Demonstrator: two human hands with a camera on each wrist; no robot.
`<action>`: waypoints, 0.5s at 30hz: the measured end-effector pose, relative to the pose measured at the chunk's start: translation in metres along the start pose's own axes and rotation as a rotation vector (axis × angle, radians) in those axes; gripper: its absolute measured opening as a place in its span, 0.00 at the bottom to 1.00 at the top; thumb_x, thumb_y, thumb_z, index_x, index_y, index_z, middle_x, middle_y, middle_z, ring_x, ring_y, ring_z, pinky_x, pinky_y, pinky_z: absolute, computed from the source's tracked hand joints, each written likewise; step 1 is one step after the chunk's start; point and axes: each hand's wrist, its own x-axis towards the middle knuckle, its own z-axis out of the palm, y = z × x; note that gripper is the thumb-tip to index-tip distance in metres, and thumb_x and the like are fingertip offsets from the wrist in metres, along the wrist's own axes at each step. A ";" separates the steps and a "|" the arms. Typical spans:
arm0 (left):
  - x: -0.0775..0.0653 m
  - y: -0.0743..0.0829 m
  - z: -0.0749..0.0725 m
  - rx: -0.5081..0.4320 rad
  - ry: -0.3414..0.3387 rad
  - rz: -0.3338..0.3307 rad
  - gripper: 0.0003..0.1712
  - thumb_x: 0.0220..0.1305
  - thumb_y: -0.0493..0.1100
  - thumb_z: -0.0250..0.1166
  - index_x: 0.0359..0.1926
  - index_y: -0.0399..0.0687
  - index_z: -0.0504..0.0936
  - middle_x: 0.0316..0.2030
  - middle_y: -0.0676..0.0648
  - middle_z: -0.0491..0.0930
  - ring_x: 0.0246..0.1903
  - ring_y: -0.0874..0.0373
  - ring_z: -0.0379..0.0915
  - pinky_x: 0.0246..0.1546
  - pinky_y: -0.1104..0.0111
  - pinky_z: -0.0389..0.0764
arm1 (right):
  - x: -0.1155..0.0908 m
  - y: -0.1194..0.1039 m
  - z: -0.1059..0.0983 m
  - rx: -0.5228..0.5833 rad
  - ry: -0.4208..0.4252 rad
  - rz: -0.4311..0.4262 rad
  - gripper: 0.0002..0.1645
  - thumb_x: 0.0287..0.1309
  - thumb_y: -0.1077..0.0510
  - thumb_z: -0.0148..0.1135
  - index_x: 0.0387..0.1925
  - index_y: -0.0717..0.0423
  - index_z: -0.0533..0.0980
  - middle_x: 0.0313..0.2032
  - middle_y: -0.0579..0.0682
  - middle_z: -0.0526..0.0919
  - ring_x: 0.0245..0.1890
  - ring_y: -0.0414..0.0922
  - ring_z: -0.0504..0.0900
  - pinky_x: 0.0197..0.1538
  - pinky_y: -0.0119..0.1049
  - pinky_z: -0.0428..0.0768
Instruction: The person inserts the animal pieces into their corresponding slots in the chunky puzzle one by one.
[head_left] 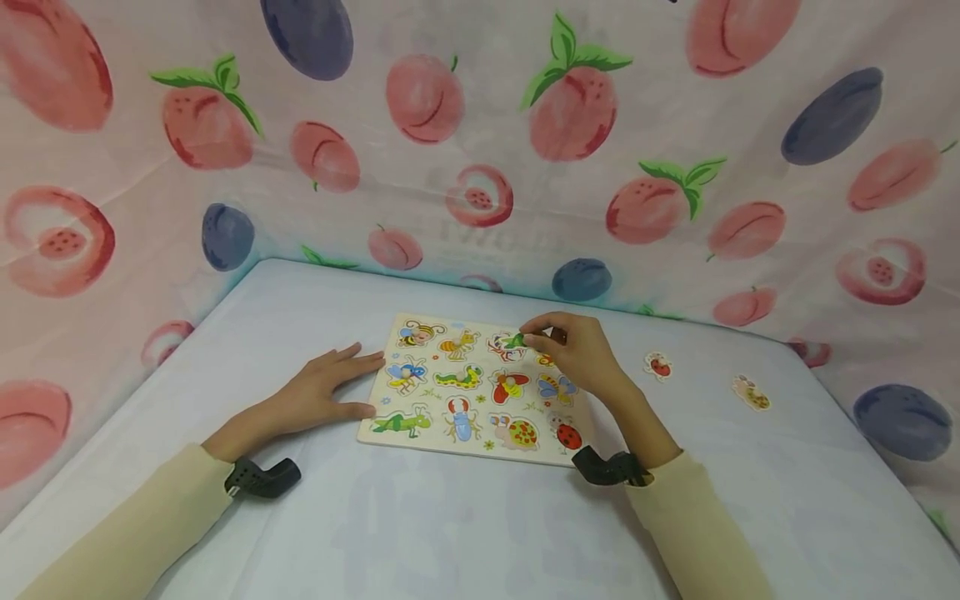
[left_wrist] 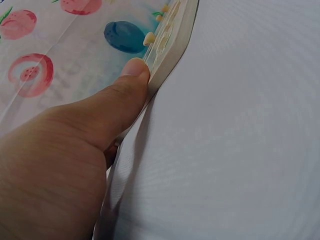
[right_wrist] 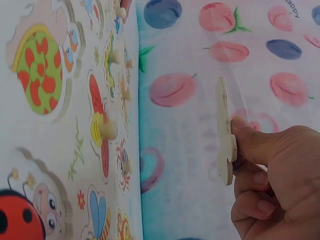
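A wooden knob puzzle board [head_left: 427, 399] with printed insects lies on the table, several knobbed pieces seated in it. My left hand [head_left: 322, 387] rests at the board's left side, fingers spread. In the left wrist view its thumb [left_wrist: 120, 95] touches the board's edge. My right hand [head_left: 573, 346] pinches a green puzzle piece [head_left: 515, 340] above the board's back part. In the right wrist view that puzzle piece [right_wrist: 225, 135] appears edge-on, raised off the board; its picture is hidden there. The printed grasshopper [head_left: 401, 423] shows at the board's near left corner.
To the right of the board lie a loose ladybug piece [head_left: 658, 365] and a loose snail piece [head_left: 752, 392]. A white cloth [head_left: 450, 525] covers the table. Behind it hangs a fruit-printed curtain [head_left: 510, 242].
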 end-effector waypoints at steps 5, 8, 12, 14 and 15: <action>-0.001 0.002 0.000 -0.003 -0.002 -0.008 0.47 0.54 0.65 0.66 0.70 0.50 0.65 0.70 0.48 0.60 0.70 0.38 0.42 0.64 0.38 0.44 | -0.001 -0.007 0.006 0.023 -0.017 -0.030 0.06 0.59 0.56 0.66 0.39 0.49 0.84 0.27 0.47 0.81 0.18 0.46 0.65 0.21 0.34 0.63; -0.002 0.003 -0.001 0.002 -0.003 -0.003 0.46 0.55 0.64 0.66 0.70 0.49 0.65 0.69 0.48 0.61 0.70 0.38 0.42 0.64 0.39 0.45 | 0.000 -0.011 0.010 0.036 -0.037 -0.035 0.06 0.59 0.56 0.66 0.39 0.49 0.84 0.27 0.46 0.81 0.18 0.45 0.66 0.20 0.33 0.64; -0.002 0.005 -0.002 0.003 -0.002 0.002 0.45 0.56 0.63 0.66 0.70 0.49 0.64 0.70 0.47 0.60 0.70 0.38 0.42 0.64 0.39 0.45 | 0.002 -0.017 0.015 0.046 -0.056 -0.052 0.06 0.59 0.57 0.66 0.39 0.49 0.84 0.27 0.47 0.81 0.18 0.45 0.67 0.20 0.33 0.64; -0.001 0.006 -0.002 0.002 -0.002 0.002 0.45 0.57 0.63 0.66 0.70 0.49 0.64 0.70 0.48 0.60 0.70 0.38 0.42 0.64 0.39 0.44 | 0.004 -0.021 0.017 0.039 -0.062 -0.066 0.06 0.59 0.57 0.66 0.38 0.49 0.84 0.27 0.46 0.81 0.18 0.45 0.67 0.19 0.33 0.64; -0.001 0.006 -0.003 0.001 -0.002 0.004 0.45 0.57 0.62 0.66 0.70 0.49 0.64 0.70 0.48 0.60 0.70 0.38 0.42 0.64 0.40 0.44 | 0.004 -0.023 0.018 0.041 -0.066 -0.069 0.06 0.59 0.57 0.66 0.38 0.49 0.84 0.27 0.47 0.81 0.18 0.45 0.67 0.19 0.33 0.63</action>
